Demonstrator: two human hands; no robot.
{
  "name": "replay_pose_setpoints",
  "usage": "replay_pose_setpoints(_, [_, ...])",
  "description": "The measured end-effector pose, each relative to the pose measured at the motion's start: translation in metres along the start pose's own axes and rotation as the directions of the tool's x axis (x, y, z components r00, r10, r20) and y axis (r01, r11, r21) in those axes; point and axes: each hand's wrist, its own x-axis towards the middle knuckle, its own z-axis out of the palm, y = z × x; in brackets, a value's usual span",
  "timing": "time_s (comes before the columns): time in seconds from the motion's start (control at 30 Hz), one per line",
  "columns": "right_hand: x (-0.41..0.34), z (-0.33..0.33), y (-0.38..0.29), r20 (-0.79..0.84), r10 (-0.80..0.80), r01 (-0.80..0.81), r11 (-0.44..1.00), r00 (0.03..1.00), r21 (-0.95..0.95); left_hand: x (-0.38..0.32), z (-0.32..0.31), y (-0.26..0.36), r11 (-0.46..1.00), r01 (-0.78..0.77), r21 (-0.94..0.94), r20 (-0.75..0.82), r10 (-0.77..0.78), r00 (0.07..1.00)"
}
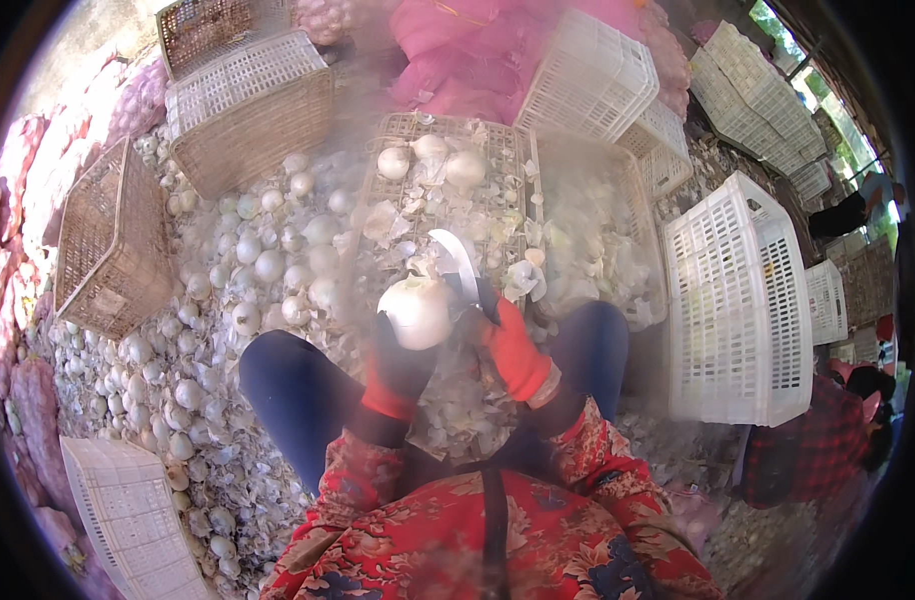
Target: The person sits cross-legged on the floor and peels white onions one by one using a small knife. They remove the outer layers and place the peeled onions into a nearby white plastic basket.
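Observation:
My left hand (403, 364), in a red and dark glove, holds a large white onion (416, 311) over my lap. My right hand (511, 341), gloved the same way, is shut on a knife with a curved blade (460, 259). The blade points up and to the left, close beside the onion's upper right side. Just beyond my hands is an upturned plastic crate (442, 131) with several onions (466, 169) and loose skins on it. The knife's handle is hidden in my right glove.
Many white onions (248, 247) cover the ground at left. Crates stand at the left (116, 240), upper left (251, 112) and right (739, 300). A crate (656, 247) of skins adjoins the upturned one. Pink mesh sacks (457, 60) lie beyond. A person in a checked top (810, 446) is at right.

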Motion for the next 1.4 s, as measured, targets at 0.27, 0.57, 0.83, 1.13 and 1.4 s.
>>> replay_pose_setpoints(0.27, [-0.033, 0.026, 0.022, 0.21, -0.554, 0.373, 0.198, 0.806, -0.906, 0.009, 0.01, 0.013, 0.79, -0.075, -0.608, -0.173, -0.039, 0.984])
replay_pose_setpoints(0.57, [-0.046, 0.046, 0.026, 0.151, -0.419, 0.227, 0.137, 0.895, -0.964, 0.005, 0.007, 0.057, 0.944, -0.265, -0.195, -0.397, 0.171, 0.902])
replay_pose_setpoints(0.83, [-0.017, 0.04, -0.008, -0.076, 0.053, -0.068, 0.975, 0.996, -0.211, 0.021, -0.002, 0.06, 0.975, -0.205, -0.081, -0.422, 0.153, 0.893])
replay_pose_setpoints(1.13, [-0.023, 0.011, 0.005, -0.201, -0.129, 0.035, 0.909, 0.971, -0.416, 0.016, 0.002, 0.049, 0.974, -0.225, -0.029, -0.239, 0.212, 0.948])
replay_pose_setpoints(1.4, [0.002, 0.009, -0.014, -0.118, -0.327, 0.146, 0.678, 0.938, -0.72, -0.005, 0.008, 0.046, 0.962, -0.073, -0.263, 0.005, 0.077, 0.997])
